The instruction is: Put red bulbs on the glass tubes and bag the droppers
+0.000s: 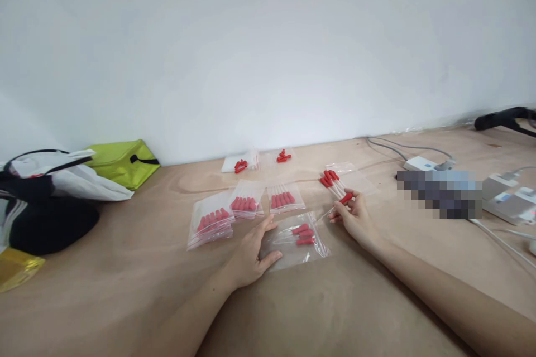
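My right hand [350, 215] pinches a dropper [345, 198] with a red bulb and a thin clear stem that points toward the bag. Just left of it, a clear zip bag [288, 254] lies flat with 3 red-bulbed droppers [305, 232] inside. My left hand [253, 254] rests at the bag's left edge, thumb and fingers spread apart on it. Beyond my right hand lies a loose bunch of droppers [332, 177], red bulbs pointing away from me.
Filled dropper bags lie at left [211, 223], centre [244, 201] and right [283, 199]. Small red bulbs [240, 165] sit on bags near the wall. A green pouch [121, 162] and black cap [54, 223] are left; a power strip [421, 164] and cables lie right.
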The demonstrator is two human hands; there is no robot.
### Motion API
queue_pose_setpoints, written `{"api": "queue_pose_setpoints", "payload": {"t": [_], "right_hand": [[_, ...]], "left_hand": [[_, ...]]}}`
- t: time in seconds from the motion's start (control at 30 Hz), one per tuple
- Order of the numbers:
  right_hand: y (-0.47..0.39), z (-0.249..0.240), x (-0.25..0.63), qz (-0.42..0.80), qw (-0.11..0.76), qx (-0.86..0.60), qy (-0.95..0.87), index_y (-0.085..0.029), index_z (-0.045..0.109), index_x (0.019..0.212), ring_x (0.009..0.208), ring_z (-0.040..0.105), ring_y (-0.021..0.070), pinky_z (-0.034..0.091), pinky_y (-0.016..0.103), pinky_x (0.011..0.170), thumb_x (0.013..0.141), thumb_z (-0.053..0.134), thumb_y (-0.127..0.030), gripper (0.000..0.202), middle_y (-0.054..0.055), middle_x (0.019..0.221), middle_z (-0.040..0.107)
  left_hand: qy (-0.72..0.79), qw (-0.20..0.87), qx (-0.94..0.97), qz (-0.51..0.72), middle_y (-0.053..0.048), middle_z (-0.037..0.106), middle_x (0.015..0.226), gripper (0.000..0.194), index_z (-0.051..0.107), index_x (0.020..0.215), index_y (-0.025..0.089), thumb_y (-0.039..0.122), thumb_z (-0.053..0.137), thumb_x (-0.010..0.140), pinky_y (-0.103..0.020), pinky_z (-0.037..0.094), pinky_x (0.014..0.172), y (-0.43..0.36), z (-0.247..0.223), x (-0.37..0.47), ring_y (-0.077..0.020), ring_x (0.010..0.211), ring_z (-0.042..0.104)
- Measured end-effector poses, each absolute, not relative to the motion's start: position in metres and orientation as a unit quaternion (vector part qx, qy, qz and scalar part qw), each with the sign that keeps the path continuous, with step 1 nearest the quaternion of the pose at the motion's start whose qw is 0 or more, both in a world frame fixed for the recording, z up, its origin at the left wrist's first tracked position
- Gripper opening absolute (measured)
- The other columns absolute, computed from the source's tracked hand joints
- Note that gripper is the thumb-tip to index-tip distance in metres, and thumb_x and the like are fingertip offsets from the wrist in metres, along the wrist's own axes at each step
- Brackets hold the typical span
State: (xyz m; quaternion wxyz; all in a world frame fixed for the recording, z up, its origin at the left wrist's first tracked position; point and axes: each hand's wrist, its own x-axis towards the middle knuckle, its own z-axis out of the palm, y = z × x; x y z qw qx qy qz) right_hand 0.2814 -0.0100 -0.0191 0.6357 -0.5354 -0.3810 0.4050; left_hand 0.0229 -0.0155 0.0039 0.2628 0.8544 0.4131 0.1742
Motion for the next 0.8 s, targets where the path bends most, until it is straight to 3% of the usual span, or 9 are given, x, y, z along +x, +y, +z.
{"api": "queue_pose_setpoints", "payload": {"t": [0.13,0.33,0.57,0.8], "right_hand": [[-0.0133,-0.0186,0.2733,0.428,0.632,-0.524,-0.379,-0.025,0.028,0.097,0.051,0.057,0.0122,0.052,0.030,0.052,0.067,0.059,-0.038,0.045,-0.007,0.068,0.045],[-0.0184,-0.0189,0.2740,0.421,0.596,-0.542,-0.417,-0.023,0.030,0.096,0.045,0.051,0.0113,0.044,0.025,0.042,0.070,0.055,-0.038,0.039,-0.008,0.058,0.046],[-0.0147,-0.0211,0.2726,0.441,0.647,-0.499,-0.373,-0.025,0.032,0.094,0.057,0.058,0.0135,0.051,0.032,0.058,0.068,0.058,-0.048,0.043,-0.005,0.070,0.051],[-0.0136,-0.0228,0.2779,0.400,0.648,-0.525,-0.380,-0.027,0.033,0.096,0.052,0.054,0.0137,0.047,0.030,0.049,0.073,0.050,-0.049,0.037,-0.004,0.068,0.050]], "left_hand": [[0.413,0.261,0.855,0.174,-0.007,0.046,0.128,0.072,0.010,0.136,0.025,0.029,0.054,0.079,-0.042,0.030,0.099,-0.0148,0.0021,0.0224,-0.0220,0.120,0.039],[0.408,0.261,0.855,0.183,-0.007,0.047,0.127,0.071,0.012,0.135,0.025,0.029,0.055,0.078,-0.042,0.030,0.099,-0.0142,0.0017,0.0222,-0.0225,0.119,0.040],[0.412,0.264,0.854,0.175,-0.007,0.047,0.127,0.070,0.014,0.135,0.026,0.029,0.055,0.078,-0.044,0.030,0.099,-0.0148,0.0047,0.0233,-0.0231,0.120,0.039],[0.411,0.260,0.857,0.171,-0.006,0.047,0.127,0.068,0.016,0.134,0.026,0.029,0.055,0.078,-0.043,0.030,0.100,-0.0139,0.0031,0.0226,-0.0226,0.120,0.039]]}}
